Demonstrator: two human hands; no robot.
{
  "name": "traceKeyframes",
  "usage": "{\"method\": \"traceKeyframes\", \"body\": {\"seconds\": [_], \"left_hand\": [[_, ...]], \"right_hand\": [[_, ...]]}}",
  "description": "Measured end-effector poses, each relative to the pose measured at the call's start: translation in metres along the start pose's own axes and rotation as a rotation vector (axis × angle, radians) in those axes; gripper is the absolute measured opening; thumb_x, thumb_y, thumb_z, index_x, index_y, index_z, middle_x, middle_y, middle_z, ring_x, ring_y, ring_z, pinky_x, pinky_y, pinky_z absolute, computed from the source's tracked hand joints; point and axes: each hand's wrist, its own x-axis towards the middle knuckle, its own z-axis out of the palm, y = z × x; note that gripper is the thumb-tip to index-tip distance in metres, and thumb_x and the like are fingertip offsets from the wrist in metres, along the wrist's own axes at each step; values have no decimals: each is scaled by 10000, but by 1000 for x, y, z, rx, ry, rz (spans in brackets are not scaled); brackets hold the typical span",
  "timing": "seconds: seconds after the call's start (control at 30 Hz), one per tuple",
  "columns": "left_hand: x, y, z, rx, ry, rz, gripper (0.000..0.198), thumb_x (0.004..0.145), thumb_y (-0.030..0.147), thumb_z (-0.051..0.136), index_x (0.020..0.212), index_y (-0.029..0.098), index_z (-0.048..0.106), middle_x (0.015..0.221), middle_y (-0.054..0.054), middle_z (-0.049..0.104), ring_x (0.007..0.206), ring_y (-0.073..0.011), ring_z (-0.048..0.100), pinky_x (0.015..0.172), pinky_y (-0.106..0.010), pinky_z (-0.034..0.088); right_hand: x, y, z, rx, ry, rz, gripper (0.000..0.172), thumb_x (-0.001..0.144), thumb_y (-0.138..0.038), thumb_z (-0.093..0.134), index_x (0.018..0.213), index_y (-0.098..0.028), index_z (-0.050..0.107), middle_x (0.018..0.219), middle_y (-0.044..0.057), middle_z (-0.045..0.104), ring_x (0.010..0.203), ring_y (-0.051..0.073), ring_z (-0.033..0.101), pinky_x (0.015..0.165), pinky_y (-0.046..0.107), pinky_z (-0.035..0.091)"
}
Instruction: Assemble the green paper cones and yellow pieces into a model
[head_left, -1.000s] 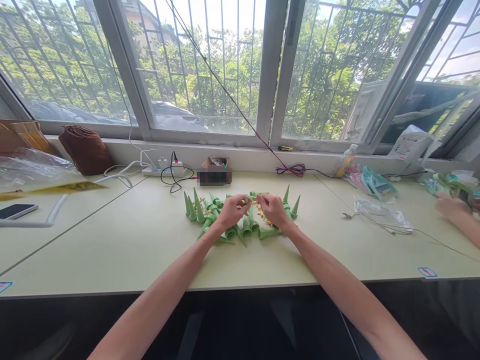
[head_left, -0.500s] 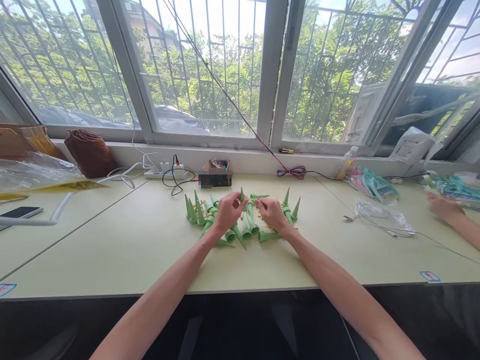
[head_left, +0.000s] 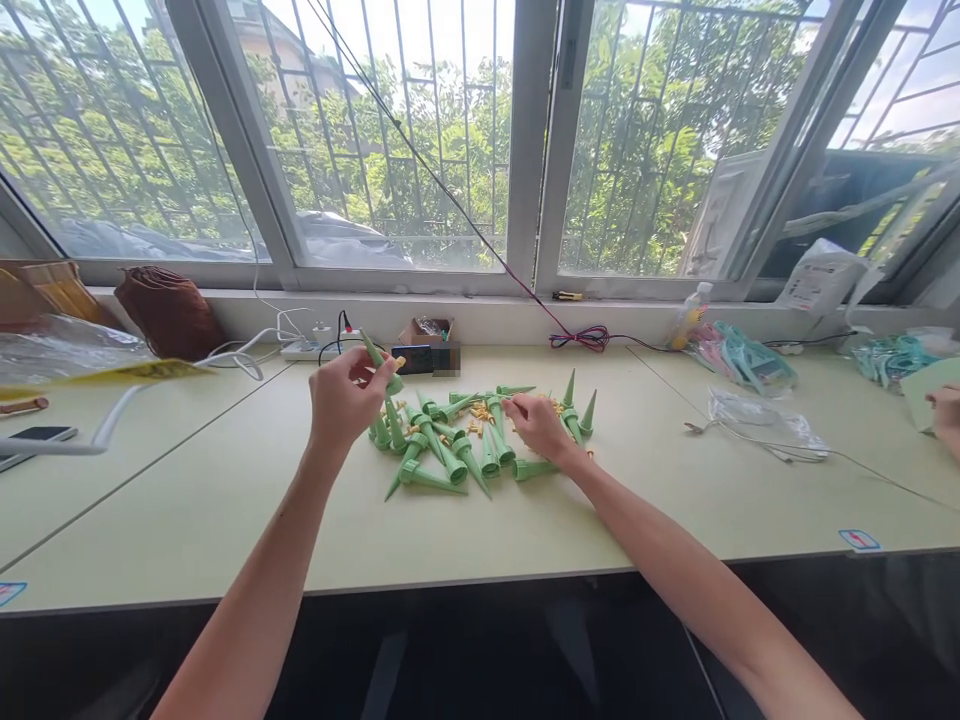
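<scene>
My left hand (head_left: 345,392) is closed around a green plastic watering spike (head_left: 370,346), raised over the left side of the pile with its point up. A small yellow valve piece (head_left: 400,362) sticks out at its side. Over the pile's right side, my right hand (head_left: 536,422) has its fingers pinched together beside a green spike (head_left: 495,408); what lies between the fingertips is hidden. More green spikes (head_left: 431,436) lie across one another below. Small yellow pieces (head_left: 475,412) are scattered among them. Two spikes (head_left: 589,412) stand upright at the right.
Along the sill stand a power strip (head_left: 300,351), a small open box (head_left: 427,330), a coiled cable (head_left: 585,340) and a bottle (head_left: 691,315). Clear plastic bags (head_left: 772,420) and a thin cord lie at right. Another person's hand (head_left: 946,415) holds a light green piece at the right edge.
My left hand has moved left and up from the middle of the pile, carrying a green spike. My right hand has shifted slightly left. The other person's hand has moved right.
</scene>
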Motion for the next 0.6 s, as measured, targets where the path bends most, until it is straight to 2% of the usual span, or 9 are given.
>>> {"method": "traceKeyframes", "body": {"seconds": [0.2, 0.33, 0.43, 0.6], "left_hand": [[-11, -16, 3, 137, -19, -16, 193, 796, 365, 601, 846, 201, 689, 722, -5, 683, 646, -147, 642, 675, -266, 510], [-12, -19, 6, 144, -80, -42, 194, 791, 364, 590, 859, 210, 686, 724, -2, 687, 649, -153, 643, 673, -266, 498], [-14, -22, 7, 175, -100, -59, 199, 786, 369, 585, 855, 210, 683, 721, -3, 688, 650, -159, 641, 694, -274, 489], [-25, -35, 13, 195, -197, -68, 195, 768, 387, 590, 802, 211, 665, 694, -6, 687, 637, -164, 630, 688, -272, 472]], "right_hand": [[-1, 2, -1, 7, -18, -9, 451, 978, -424, 401, 590, -193, 400, 506, -33, 391, 502, 104, 325, 552, 258, 258], [-2, 1, -1, -4, -10, -11, 449, 975, -419, 407, 587, -196, 365, 507, -39, 361, 511, 104, 301, 553, 258, 257], [-2, 0, -2, 4, -23, -1, 441, 975, -416, 406, 595, -194, 382, 515, -35, 401, 506, 102, 319, 556, 256, 263], [-2, 0, -2, -4, -22, -4, 441, 974, -411, 407, 592, -192, 385, 504, -40, 378, 506, 100, 305, 558, 254, 264]]}}
